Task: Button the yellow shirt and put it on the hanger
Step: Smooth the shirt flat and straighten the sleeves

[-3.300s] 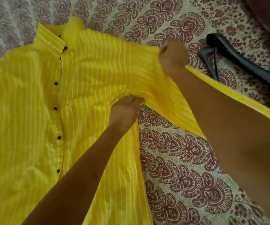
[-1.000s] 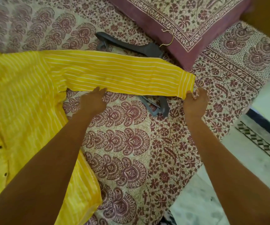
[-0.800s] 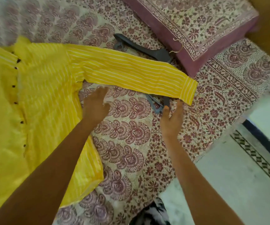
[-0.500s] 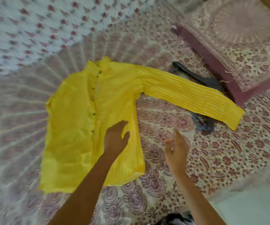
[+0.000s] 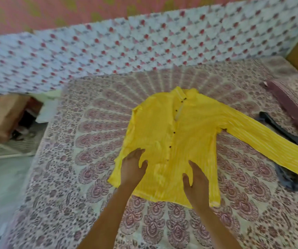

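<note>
Neither grip has hold of anything: I see my left hand (image 5: 133, 168) spread flat with fingers apart over the lower left of the shirt front, and my right hand (image 5: 196, 184) likewise spread, palm down, over the lower right near the hem. Whether the palms press the cloth or sit just above it, I cannot tell; picture is motion-blurred.

Bed (image 5: 72, 177): covered by a sheet printed with maroon motifs fanning outward. It carries everything noted below.

Wall hanging (image 5: 108, 47): pale cloth with small red shapes, running along the far side of the bed.

Yellow shirt (image 5: 189, 130): lies face up near the middle of the bed, collar toward the far side, hem toward me. One sleeve (image 5: 263, 141) is stretched flat out to my right, reaching the frame edge. The other sleeve is not visible as a separate piece. A row of dark buttons (image 5: 174, 132) runs down the front; a small gap shows in the front opening just below the collar.

Pillow (image 5: 293, 103): maroon-edged, at the far right of the bed.

Hanger (image 5: 281, 130): dark, lying on the sheet between sleeve and pillow, partly covered by the sleeve. A dark part shows again below the sleeve.
</note>
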`<state>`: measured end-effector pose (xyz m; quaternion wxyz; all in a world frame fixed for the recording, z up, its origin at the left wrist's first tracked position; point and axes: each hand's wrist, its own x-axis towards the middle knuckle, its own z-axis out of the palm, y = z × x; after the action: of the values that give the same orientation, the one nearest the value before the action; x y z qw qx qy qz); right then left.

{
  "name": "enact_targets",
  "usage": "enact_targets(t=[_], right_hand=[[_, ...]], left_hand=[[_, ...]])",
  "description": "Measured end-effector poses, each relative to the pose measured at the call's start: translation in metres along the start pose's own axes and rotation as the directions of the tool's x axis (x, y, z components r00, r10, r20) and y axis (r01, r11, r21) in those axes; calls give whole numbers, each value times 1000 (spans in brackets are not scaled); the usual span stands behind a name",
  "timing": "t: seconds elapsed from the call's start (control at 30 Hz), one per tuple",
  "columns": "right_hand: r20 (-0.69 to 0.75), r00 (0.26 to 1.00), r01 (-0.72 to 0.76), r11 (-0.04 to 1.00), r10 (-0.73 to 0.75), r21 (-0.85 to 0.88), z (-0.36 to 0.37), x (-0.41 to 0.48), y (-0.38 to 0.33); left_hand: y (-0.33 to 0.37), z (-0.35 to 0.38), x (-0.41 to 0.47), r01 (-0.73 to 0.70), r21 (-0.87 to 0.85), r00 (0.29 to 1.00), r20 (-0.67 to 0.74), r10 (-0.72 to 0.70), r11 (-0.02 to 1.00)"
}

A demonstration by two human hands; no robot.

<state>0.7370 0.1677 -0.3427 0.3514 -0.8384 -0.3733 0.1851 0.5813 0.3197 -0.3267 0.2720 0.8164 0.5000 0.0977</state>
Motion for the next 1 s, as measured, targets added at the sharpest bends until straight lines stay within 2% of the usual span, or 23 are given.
enact_targets(t=[0.13, 0.27, 0.47, 0.63, 0.8, 0.93, 1.0], right_hand=[[-2, 999, 39, 999, -38, 5, 35, -13, -53], [80, 994, 78, 997, -78, -1, 58, -12, -96], [130, 989, 79, 997, -78, 0, 102, 13, -121], [256, 955, 175, 982, -152, -72, 150, 47, -115], [334, 926, 222, 970, -178, -99, 209, 68, -104], [332, 908, 315, 939, -255, -141, 254, 80, -96], [318, 920, 296, 937, -229, -183, 278, 81, -83]], left_hand=[[-57, -49, -11, 60, 3, 998, 8, -60, 998], [-92, -85, -10, 89, 22, 996, -9, -89, 996], [-129, -105, 13, 171, 49, 985, 31, -172, 984], [-154, -92, 31, 289, 28, 957, 22, -290, 957], [-189, -64, 58, 409, -15, 910, 86, -406, 913], [-223, -34, 90, 427, -50, 903, 79, -423, 903], [-241, -11, 105, 418, -58, 907, 91, -412, 907]])
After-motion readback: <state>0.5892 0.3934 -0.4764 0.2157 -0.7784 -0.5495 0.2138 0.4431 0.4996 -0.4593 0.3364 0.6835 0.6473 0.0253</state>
